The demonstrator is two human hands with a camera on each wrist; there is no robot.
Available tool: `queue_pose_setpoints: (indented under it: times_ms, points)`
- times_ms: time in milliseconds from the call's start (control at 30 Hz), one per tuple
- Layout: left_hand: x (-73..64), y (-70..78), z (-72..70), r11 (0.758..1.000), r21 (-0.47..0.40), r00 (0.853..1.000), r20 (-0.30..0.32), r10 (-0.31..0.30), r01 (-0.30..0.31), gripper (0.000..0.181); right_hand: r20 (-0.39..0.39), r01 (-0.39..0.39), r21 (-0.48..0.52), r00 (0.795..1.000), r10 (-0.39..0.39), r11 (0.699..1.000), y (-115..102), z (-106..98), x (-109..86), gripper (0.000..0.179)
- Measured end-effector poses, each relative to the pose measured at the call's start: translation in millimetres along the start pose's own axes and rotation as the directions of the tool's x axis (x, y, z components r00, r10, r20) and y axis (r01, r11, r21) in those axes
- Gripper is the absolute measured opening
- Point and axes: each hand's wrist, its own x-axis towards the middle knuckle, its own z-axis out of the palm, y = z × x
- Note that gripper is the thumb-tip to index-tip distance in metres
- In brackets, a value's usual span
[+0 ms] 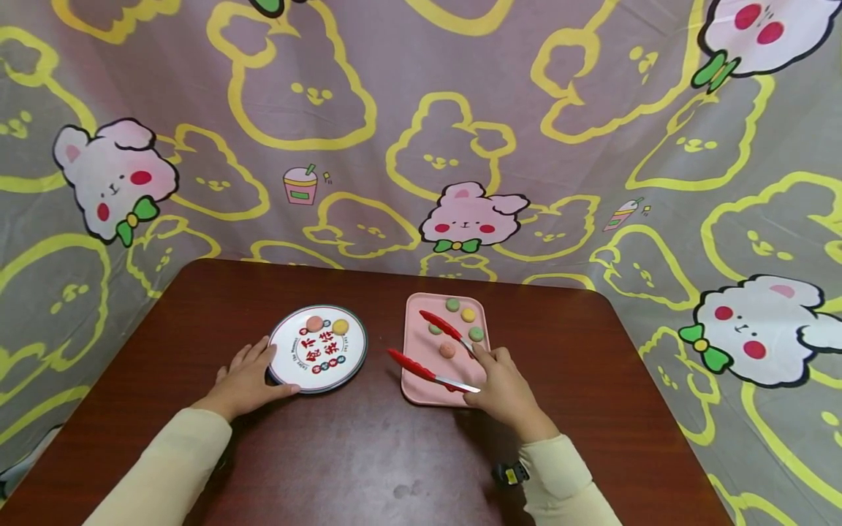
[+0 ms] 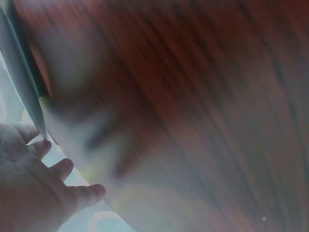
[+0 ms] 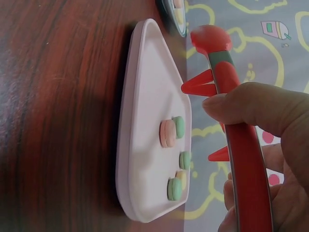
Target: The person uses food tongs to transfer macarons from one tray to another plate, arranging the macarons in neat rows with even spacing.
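Note:
A white plate [image 1: 355, 356] with red lettering and a dark rim stands at the left, bearing a pink macaron [image 1: 315, 324] and a yellow macaron [image 1: 340, 326]. Against its near-left rim my left hand [image 1: 246, 383] rests with fingers and thumb spread. My right hand [image 1: 506, 387] grips red-tipped tongs [image 1: 414, 367] whose two arms are spread apart over a pink tray [image 1: 414, 391]. On that tray lie a pink macaron [image 3: 167, 133], a yellow macaron [image 1: 468, 315] and several green macarons [image 1: 452, 304]. Nothing is between the tong tips.
Both dishes stand on a dark brown wooden table [image 1: 342, 453]. A patterned curtain [image 1: 368, 168] hangs behind it and along both sides. Near the right sleeve there is a small black object with a yellow patch [image 1: 511, 475].

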Motion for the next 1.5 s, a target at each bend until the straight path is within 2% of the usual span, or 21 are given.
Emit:
queue_pose_setpoints:
  times_ms: [267, 600, 1033, 1500]
  points:
    - [1.4, -0.3, 0.3, 1.0, -0.017, 1.0, 0.009, -0.009, 0.009, 0.114, -0.004, -0.019, -0.025, 1.0, 0.019, 1.0, 7.9, 0.5, -3.6, 0.083]
    - [1.5, -1.2, 1.5, 1.0, -0.016, 1.0, 0.007, -0.007, 0.007, 0.115, 0.014, -0.059, -0.009, 0.998, 0.059, 0.998, 8.6, -5.7, -7.1, 0.083]
    - [1.1, -1.6, 2.5, 1.0, -0.021, 1.0, -0.002, -0.007, 0.007, 0.114, -0.027, -0.036, -0.023, 0.999, 0.036, 0.999, 20.0, -8.4, -8.2, 0.08]
    - [0.4, -0.9, 2.3, 1.0, -0.016, 1.0, -0.002, -0.005, 0.005, 0.115, 0.027, -0.099, -0.028, 0.995, 0.1, 0.995, 32.4, -10.0, -10.1, 0.082]
